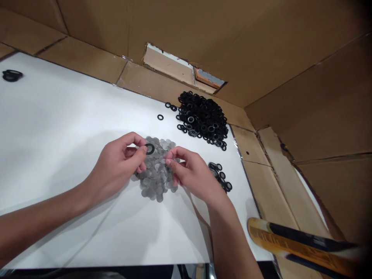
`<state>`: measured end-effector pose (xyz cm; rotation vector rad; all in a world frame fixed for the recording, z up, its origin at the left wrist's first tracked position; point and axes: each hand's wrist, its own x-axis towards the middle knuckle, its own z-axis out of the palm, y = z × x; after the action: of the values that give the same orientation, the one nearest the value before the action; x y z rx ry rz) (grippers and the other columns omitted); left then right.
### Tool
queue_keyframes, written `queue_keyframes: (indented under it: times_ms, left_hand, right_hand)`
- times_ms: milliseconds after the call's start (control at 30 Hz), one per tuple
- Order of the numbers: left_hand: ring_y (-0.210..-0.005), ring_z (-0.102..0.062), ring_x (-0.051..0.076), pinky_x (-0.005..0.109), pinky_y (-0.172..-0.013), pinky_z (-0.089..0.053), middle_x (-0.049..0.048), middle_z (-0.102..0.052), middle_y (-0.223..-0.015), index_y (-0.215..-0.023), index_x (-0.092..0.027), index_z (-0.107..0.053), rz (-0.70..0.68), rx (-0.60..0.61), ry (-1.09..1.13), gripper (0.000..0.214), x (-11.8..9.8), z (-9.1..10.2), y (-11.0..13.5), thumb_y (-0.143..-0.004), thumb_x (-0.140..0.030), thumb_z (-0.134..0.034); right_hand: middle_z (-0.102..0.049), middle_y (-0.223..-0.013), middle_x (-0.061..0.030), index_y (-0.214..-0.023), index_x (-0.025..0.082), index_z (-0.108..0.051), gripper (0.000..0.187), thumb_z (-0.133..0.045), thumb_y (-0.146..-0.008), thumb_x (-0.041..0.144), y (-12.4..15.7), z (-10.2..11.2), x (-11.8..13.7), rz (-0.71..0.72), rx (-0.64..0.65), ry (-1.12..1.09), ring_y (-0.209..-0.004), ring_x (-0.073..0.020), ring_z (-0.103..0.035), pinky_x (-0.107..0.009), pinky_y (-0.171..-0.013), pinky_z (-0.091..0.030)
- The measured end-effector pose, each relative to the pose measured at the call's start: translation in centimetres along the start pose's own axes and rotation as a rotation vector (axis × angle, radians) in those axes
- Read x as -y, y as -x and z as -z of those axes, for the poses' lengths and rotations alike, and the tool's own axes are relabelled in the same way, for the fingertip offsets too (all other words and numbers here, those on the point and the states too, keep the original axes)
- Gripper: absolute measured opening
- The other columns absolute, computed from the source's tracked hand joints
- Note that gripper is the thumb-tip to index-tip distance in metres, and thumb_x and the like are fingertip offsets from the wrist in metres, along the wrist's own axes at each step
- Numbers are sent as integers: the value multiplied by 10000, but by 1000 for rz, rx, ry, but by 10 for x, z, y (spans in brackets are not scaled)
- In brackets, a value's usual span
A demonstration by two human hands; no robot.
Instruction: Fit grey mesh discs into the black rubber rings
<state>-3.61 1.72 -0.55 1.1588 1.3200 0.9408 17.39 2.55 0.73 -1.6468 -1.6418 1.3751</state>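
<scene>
My left hand [122,162] pinches a black ring [150,148] between thumb and fingertips, just above the heap of grey discs [157,178] in the middle of the white tabletop [64,120]. My right hand [188,170] is beside it over the same heap, fingers drawn together in a pinch at the discs; what they grip is too small to name. A large pile of black rings [203,118] lies behind the hands. A smaller cluster of black rings [221,176] sits just right of my right hand.
Cardboard walls [261,58] enclose the table at the back and right. A few loose black rings [160,116] lie left of the big pile, and more black rings [11,75] at the far left edge. A yellow and black object [290,242] lies at the near right corner.
</scene>
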Motion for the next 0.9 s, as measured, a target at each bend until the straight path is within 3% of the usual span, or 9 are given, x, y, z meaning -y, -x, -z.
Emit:
queue_keyframes:
  times_ms: [133,267,467,567,700,900]
  left_hand:
    - [-592,-655,143,248,-620,-551,-51,-700,-596,-934,-238,-653,-6,60,-15,166,1,-1,2,-985,-395,-658]
    - [-619,-686,151,259,-649,-570,-41,-730,-633,-951,-232,-685,10,101,-27,223,0,-3,4,-974,-454,-679]
    - [-618,-709,169,271,-620,-577,-32,-734,-631,-924,-226,-699,-12,139,-17,230,-4,-3,5,-957,-454,-701]
    - [-613,-703,156,259,-629,-579,-40,-726,-635,-938,-231,-698,-47,145,-18,198,-2,-3,6,-986,-420,-667]
    - [-646,-713,151,251,-651,-588,-43,-732,-676,-975,-245,-699,-90,127,-33,157,3,-3,7,-998,-394,-657]
    - [-716,-728,156,256,-678,-615,-22,-752,-799,-986,-240,-712,-68,156,7,190,3,-2,9,-943,-422,-744]
  right_hand:
    - [-462,-542,84,-882,222,-645,176,-708,-916,383,6,-3,9,30,-103,-131,-425,-87,-419,-203,-407,-304]
    - [-575,-654,59,-829,204,-652,250,-815,-837,394,10,-15,17,84,-159,-365,-409,-67,-457,-215,-402,-355]
    - [-705,-828,21,-886,216,-720,209,-866,-778,321,10,-24,17,93,-252,-373,-464,-77,-543,-225,-447,-429]
    - [-699,-779,21,-936,225,-765,189,-846,-796,324,10,-25,16,79,-233,-389,-472,-88,-533,-240,-464,-440]
    - [-640,-614,29,-835,204,-774,195,-869,-769,360,10,-27,17,34,-196,-421,-476,-111,-512,-252,-464,-416]
    - [-632,-601,43,-796,204,-751,205,-882,-749,354,10,-27,14,23,-186,-470,-483,-100,-524,-234,-474,-411]
